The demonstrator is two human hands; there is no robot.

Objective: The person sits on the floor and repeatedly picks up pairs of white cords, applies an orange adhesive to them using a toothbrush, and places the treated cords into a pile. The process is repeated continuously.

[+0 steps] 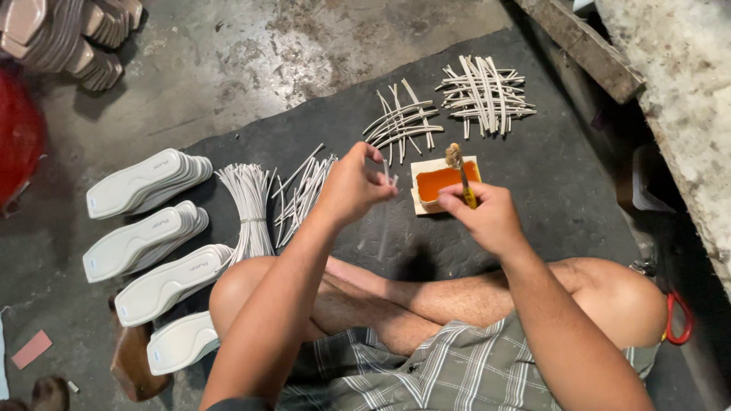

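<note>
A: What does the left hand (352, 186) hold?

B: It is closed in a pinch on a thin white strip (387, 199), which hangs down from the fingertips and looks blurred. The hand is raised above the dark mat (548, 183) on the floor.

A: And the right hand (487, 217)?

B: It is closed around the yellow handle of a small brush (460, 173). The bristle end points up and away from the person, above the small tray of orange glue (445, 181). The tray lies on the mat just in front of both hands.

A: What lies around them?

B: Beyond the tray, two groups of white strips are spread out, one loose (402, 122) and one crossed like a grid (484, 95). To the left are more loose strips (303, 194), then a tied bundle of strips (248, 205). Further left, stacks of white shoe soles (145, 228) lie on the concrete floor. The person sits with crossed legs.
</note>
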